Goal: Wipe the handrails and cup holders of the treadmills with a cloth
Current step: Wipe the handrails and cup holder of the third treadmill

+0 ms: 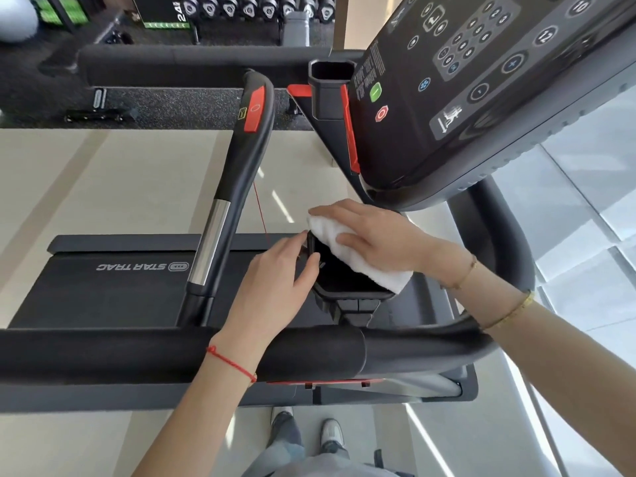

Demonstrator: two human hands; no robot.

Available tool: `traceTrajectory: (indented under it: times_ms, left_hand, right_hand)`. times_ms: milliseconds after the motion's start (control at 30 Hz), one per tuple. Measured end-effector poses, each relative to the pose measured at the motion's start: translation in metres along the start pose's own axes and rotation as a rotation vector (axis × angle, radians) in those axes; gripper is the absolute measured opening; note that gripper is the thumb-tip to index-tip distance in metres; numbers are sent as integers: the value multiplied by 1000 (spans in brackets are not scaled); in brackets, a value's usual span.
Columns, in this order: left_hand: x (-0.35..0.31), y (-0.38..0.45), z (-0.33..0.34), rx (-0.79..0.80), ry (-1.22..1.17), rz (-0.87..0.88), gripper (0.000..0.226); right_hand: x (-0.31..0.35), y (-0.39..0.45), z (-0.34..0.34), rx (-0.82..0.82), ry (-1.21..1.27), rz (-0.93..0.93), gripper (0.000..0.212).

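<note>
A white cloth [358,253] is draped over the far and right rim of the near cup holder [347,287], which is mounted just beyond the padded handrail [103,352]. The cloth is pressed flat under the right hand [375,235], fingers extended and not clenched. The left rim of the cup holder is pinched by the fingertips of the left hand [278,270]. A second cup holder [330,87] is seen farther off, beside the console [481,80]. A centre grip bar [234,187] stands left of both hands.
</note>
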State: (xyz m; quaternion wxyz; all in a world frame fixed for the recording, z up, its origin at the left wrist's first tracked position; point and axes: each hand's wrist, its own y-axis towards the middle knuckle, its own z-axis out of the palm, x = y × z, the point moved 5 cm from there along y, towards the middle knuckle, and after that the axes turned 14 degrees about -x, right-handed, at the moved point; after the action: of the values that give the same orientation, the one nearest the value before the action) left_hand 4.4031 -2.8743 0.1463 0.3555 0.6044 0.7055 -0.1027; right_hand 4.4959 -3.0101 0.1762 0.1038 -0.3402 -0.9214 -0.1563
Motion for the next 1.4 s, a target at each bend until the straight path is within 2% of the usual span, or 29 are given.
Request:
traceTrajectory:
  times_ms: [67, 200, 367, 467, 633, 767, 867, 967, 1067, 1133, 1233, 1400]
  left_hand:
    - [0, 0, 0, 11, -5, -7, 52]
    - [-1, 0, -1, 6, -9, -4, 49]
    - [-1, 0, 1, 0, -9, -10, 46]
    - [0, -1, 1, -10, -6, -14, 44]
    - [0, 0, 0, 2, -26, -5, 48]
    - [0, 0, 0, 2, -15, 0, 47]
    - [1, 0, 1, 3, -4, -7, 49]
    - [2, 0, 0, 11, -16, -14, 50]
    - [1, 0, -1, 11, -17, 0, 50]
    - [1, 0, 0, 4, -12, 4, 49]
    - [0, 0, 1, 2, -5, 11, 49]
    - [-1, 0, 0, -2, -4, 23, 47]
  right_hand:
    - [-6, -8, -2, -61, 10, -8, 52]
    - [-25, -37, -7, -133, 184, 140, 52]
    - [-1, -5, 5, -60, -18, -24, 51]
    - [3, 2, 7, -63, -37, -37, 50]
    - [-23, -39, -6, -111, 211, 140, 55]
    - [-8, -21, 1, -54, -1, 31, 56]
    - [5, 0, 8, -37, -32, 9, 53]
    - [-6, -13, 4, -80, -10, 77, 55]
    - [-24, -49, -1, -125, 232, 340, 62]
    - [-24, -68, 2, -148, 282, 461, 68]
    - [-20, -73, 8, -146, 219, 533, 71]
    - [-23, -45, 2, -177, 227, 536, 64]
